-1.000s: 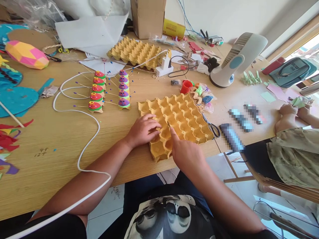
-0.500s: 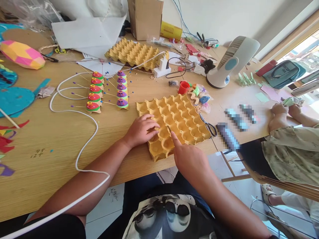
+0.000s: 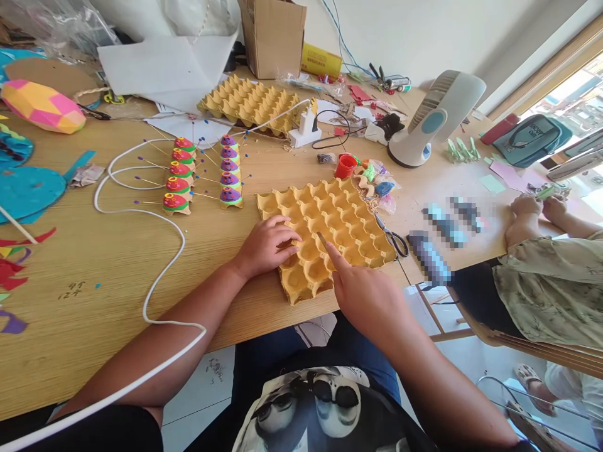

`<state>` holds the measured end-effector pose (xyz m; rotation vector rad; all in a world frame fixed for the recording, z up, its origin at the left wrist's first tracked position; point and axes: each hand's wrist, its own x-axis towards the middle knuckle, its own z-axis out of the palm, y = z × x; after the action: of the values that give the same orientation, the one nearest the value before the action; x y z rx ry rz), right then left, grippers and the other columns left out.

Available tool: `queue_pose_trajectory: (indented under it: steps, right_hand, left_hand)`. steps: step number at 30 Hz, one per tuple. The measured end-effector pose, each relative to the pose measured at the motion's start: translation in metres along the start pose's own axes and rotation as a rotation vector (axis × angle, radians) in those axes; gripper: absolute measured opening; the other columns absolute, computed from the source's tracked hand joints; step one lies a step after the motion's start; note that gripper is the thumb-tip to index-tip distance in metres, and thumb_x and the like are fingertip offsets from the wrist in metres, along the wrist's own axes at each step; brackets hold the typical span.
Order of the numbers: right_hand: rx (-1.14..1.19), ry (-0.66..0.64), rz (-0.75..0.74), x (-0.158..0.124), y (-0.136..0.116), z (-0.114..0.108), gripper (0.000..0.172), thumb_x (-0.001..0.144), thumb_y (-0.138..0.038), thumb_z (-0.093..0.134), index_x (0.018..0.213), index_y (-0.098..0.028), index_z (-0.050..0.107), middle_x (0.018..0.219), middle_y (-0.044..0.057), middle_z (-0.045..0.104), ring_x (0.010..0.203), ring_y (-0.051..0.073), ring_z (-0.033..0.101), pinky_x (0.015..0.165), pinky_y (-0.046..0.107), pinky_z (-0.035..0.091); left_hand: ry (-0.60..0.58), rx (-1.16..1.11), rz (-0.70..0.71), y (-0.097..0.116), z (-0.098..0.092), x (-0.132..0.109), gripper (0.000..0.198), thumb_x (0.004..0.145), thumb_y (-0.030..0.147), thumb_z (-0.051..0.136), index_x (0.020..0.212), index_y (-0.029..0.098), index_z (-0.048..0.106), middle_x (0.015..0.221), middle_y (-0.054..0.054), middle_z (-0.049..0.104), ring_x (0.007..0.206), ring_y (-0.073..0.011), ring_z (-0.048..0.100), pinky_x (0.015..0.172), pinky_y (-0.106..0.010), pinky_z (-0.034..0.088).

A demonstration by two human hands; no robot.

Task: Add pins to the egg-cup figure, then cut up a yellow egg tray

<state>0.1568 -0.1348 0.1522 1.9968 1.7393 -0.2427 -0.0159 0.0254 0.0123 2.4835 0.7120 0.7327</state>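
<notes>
Yellow moulded-pulp egg tray w/ rows of cups (image 3: 308,271) lies flat, cups up, at the near edge of the pale wood-grain table (image 3: 117,263), straight ahead of the person & btwn both hands. Approx square, so no clear long axis; it sits skewed, one corner toward the person. L hand (image 3: 269,246) is open, fingers spread & loosely bent, resting on the tray's L side; nothing seen in its grip. R hand (image 3: 370,292) comes in from the near R, thumb side mostly hidden, other fingers curled, idx finger straight along a thin grey-brown blade-like tool (image 3: 322,238); rest of tool is hidden in the fist. Key relation: tool tip is at the ridges btwn cups, pointing fwd & a bit L, w/ L fingertips just beside it on the L; can't tell how deep the tip goes, if at all. Black-handled scissors (image 3: 401,246) lie by the tray's R edge, nearer the R hand; red-green painted carton strip (image 3: 178,184) & purple-yellow one (image 3: 230,178) stand beyond, fwd-L.
</notes>
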Motion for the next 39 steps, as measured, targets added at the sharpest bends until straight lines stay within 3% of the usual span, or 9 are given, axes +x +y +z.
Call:
queue_pose_trajectory:
  steps: [10,20,39]
  right_hand:
    - [0.02,0.039,-0.024,0.011,-0.005,0.012,0.069,0.107,-0.029,0.039,0.169,-0.023,0.008,0.09,0.006,0.081,0.076,0.021,0.077,0.055,0.028,0.048]
    - [-0.003,-0.001,-0.021,0.012,-0.015,0.014,0.076,0.101,-0.019,0.046,0.168,-0.019,0.011,0.089,0.01,0.079,0.073,0.022,0.076,0.055,0.028,0.051]
    - [-0.032,-0.014,-0.036,0.007,-0.007,0.015,0.079,0.1,-0.017,0.047,0.168,-0.021,0.008,0.084,0.007,0.079,0.073,0.023,0.077,0.056,0.028,0.054]
  left_hand:
    - [0.008,0.01,0.008,-0.001,0.0,0.0,0.024,0.094,0.041,0.064,0.104,0.024,0.078,0.107,-0.004,0.079,0.131,-0.0309,0.055,0.11,-0.049,0.045]
    - [0.015,0.0,0.008,0.0,-0.001,0.001,0.023,0.094,0.039,0.064,0.103,0.024,0.078,0.106,-0.005,0.079,0.13,-0.0316,0.056,0.109,-0.049,0.046]
    - [0.019,0.009,0.012,-0.001,-0.001,0.001,0.022,0.093,0.037,0.065,0.103,0.024,0.079,0.106,-0.005,0.079,0.129,-0.0311,0.056,0.109,-0.049,0.047]
